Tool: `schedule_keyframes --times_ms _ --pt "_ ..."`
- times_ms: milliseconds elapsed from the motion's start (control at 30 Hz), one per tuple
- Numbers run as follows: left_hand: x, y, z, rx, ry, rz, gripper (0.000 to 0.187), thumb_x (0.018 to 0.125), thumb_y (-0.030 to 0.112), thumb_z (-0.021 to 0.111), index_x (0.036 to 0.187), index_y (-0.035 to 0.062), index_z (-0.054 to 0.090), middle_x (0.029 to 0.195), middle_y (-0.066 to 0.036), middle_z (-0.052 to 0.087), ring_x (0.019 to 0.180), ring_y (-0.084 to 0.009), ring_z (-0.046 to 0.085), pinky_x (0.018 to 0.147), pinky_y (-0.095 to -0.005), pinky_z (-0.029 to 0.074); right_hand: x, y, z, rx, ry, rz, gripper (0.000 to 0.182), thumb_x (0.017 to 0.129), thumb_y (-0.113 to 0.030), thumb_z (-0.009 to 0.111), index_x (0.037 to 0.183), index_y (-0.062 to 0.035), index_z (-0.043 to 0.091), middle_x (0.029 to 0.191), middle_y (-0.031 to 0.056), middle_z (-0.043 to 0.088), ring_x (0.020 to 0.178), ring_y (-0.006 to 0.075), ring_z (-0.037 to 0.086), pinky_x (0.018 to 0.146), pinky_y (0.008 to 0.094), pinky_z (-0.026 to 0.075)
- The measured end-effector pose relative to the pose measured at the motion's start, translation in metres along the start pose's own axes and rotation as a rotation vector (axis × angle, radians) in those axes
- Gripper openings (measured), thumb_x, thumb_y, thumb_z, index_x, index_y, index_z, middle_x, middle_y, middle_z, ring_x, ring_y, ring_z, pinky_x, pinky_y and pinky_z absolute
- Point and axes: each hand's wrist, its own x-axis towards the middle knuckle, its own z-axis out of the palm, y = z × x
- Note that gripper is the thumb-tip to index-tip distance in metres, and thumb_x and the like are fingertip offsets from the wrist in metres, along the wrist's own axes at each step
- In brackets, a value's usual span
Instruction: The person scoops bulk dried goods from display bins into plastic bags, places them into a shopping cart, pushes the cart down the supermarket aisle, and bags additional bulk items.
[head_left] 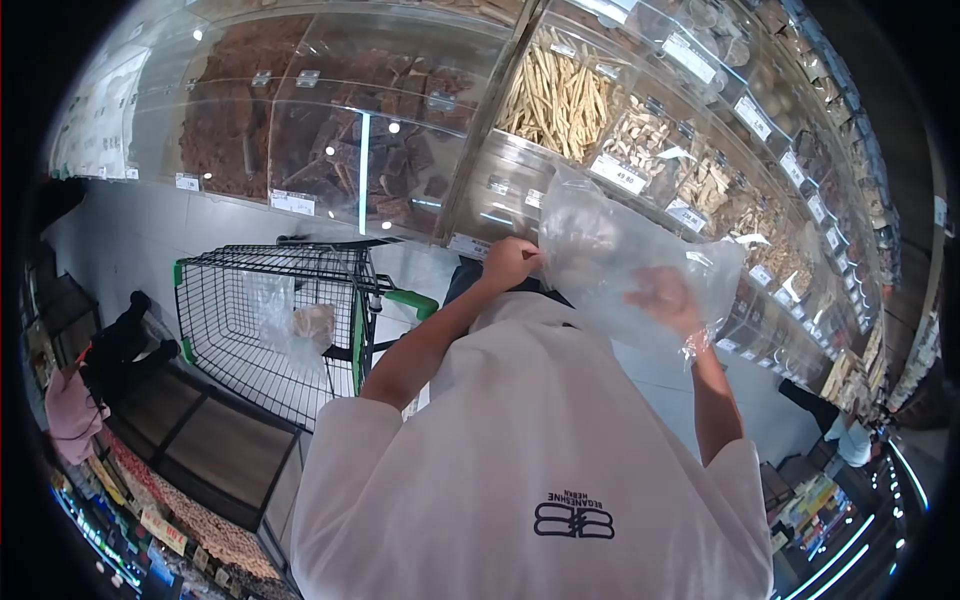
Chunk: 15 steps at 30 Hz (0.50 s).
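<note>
A large clear plastic bag (610,245) spreads out in front of my chest, before the lower bins. My left hand (512,262) is closed in a pinch on the bag's left edge. Seen through the film, my right hand (665,297) appears to be inside the bag, fingers apart and holding nothing I can see. Crumpled plastic gathers around my right wrist. The film blurs the details of these fingers.
A shopping cart (270,325) with a bagged item inside stands at my left. Ahead are clear bins of dark brown blocks (400,160), pale dried sticks (556,95) and dried slices (640,135), with price labels. Other people are partly visible at both sides.
</note>
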Motion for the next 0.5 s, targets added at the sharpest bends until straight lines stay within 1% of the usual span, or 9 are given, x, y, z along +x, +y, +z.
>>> schedule_keyframes --times_ms 67,100,167,200,267,300,400,433,500 --pt "0.002 0.010 -0.001 0.005 -0.051 -0.034 0.025 0.086 0.025 0.070 0.097 0.0015 0.072 0.088 -0.018 0.071 0.080 -0.0255 0.071 0.074 -0.0355 0.053 0.001 -0.012 0.000 0.047 -0.065 0.087 0.046 0.075 -0.039 0.083 0.104 -0.0042 0.071 0.100 0.0174 0.071 0.076 0.0330 0.069 0.069 0.0395 0.053" --pt "0.004 0.010 0.001 -0.021 -0.032 -0.005 0.025 0.088 0.025 0.069 0.098 0.0013 0.071 0.086 -0.016 0.071 0.079 -0.0237 0.070 0.073 -0.0350 0.053 0.004 -0.020 -0.003 0.071 -0.095 0.131 0.047 0.075 -0.039 0.083 0.104 -0.0039 0.072 0.098 0.0184 0.071 0.074 0.0341 0.069 0.068 0.0401 0.053" --pt "0.007 0.003 0.007 -0.072 0.002 0.054 0.025 0.091 0.025 0.067 0.100 0.0009 0.069 0.082 -0.012 0.071 0.077 -0.0202 0.069 0.072 -0.0339 0.052 0.012 -0.038 -0.021 0.090 -0.170 0.190 0.049 0.076 -0.041 0.082 0.107 -0.0041 0.073 0.095 0.0194 0.072 0.076 0.0351 0.069 0.070 0.0401 0.053" --pt "0.009 0.001 0.007 -0.201 -0.038 -0.001 0.024 0.092 0.023 0.066 0.102 0.0013 0.068 0.084 -0.009 0.070 0.079 -0.0189 0.069 0.073 -0.0330 0.052 0.013 -0.042 -0.026 0.101 -0.208 0.221 0.050 0.077 -0.042 0.081 0.108 -0.0043 0.073 0.094 0.0199 0.072 0.077 0.0356 0.069 0.071 0.0402 0.053" --pt "0.011 -0.004 0.005 -0.456 -0.117 -0.116 0.021 0.095 0.020 0.064 0.107 0.0022 0.066 0.088 -0.004 0.070 0.084 -0.0164 0.068 0.074 -0.0312 0.052 0.009 -0.034 -0.016 0.152 -0.096 0.143 0.051 0.078 -0.043 0.080 0.110 -0.0041 0.073 0.091 0.0194 0.072 0.075 0.0354 0.069 0.071 0.0403 0.054" --pt "0.011 0.001 0.000 -0.587 -0.175 -0.234 0.020 0.100 0.016 0.058 0.115 0.0037 0.061 0.099 -0.001 0.064 0.096 -0.0122 0.062 0.081 -0.0307 0.053 0.008 -0.032 -0.013 0.176 -0.037 0.104 0.051 0.078 -0.043 0.080 0.111 -0.0040 0.073 0.090 0.0191 0.073 0.074 0.0353 0.069 0.072 0.0403 0.054" --pt "0.014 0.014 -0.016 -0.707 -0.196 -0.255 0.030 0.098 0.024 0.060 0.120 0.0038 0.059 0.108 -0.004 0.061 0.101 -0.0125 0.060 0.092 -0.0304 0.051 0.011 -0.027 -0.009 0.073 -0.021 -0.022 0.050 0.079 -0.041 0.080 0.114 -0.0055 0.073 0.095 0.0184 0.073 0.074 0.0362 0.069 0.074 0.0401 0.054" --pt "0.013 0.019 -0.020 -0.784 -0.201 -0.265 0.033 0.099 0.025 0.058 0.122 0.0016 0.056 0.105 -0.004 0.061 0.100 -0.0136 0.060 0.093 -0.0320 0.051 0.011 -0.028 -0.009 0.058 0.025 -0.038 0.049 0.079 -0.040 0.080 0.113 -0.0058 0.073 0.096 0.0186 0.073 0.075 0.0349 0.069 0.074 0.0395 0.054" --pt "0.011 0.036 -0.027 -0.792 -0.151 -0.287 0.033 0.099 0.023 0.058 0.123 0.0015 0.056 0.105 -0.005 0.061 0.100 -0.0150 0.061 0.093 -0.0333 0.052 0.014 -0.038 -0.010 0.026 0.114 -0.073 0.046 0.079 -0.038 0.081 0.113 -0.0065 0.074 0.097 0.0190 0.073 0.075 0.0324 0.070 0.075 0.0383 0.054"
